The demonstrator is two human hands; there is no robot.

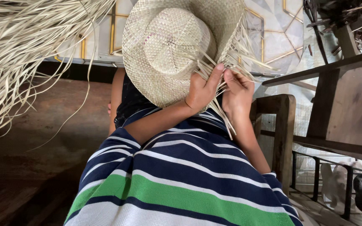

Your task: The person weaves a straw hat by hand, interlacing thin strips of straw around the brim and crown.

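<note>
I log both hands at the unfinished brim edge of the woven straw hat point(168, 46), which sits propped on the lap against the dark shorts, crown facing the camera. Left hand point(202, 90): fingers curled narrow around a cluster of loose straw strands point(231, 54), thumb pressed along the weave. Right hand point(237, 90): fingers pinched shut on one or two strands just beside the left thumb; I cannot tell exactly how many strands it grips. The two hands touch or nearly touch at the brim. Free strand ends fan outward from the brim toward the upper right, and a few trail down past the right wrist. Judgement on technique: keep the left hand pinning the last crossing flat so the weave does not slacken, pull each strand snug along the brim line, and keep the fan of strands sorted so none cross out of order. Outward from the hands: the striped shirt point(181, 184) fills the lower frame; a wooden chair point(283, 125) stands just right of the right forearm; a large bundle of raw straw point(17, 54) hangs at the upper left, well apart from the hat.
</note>
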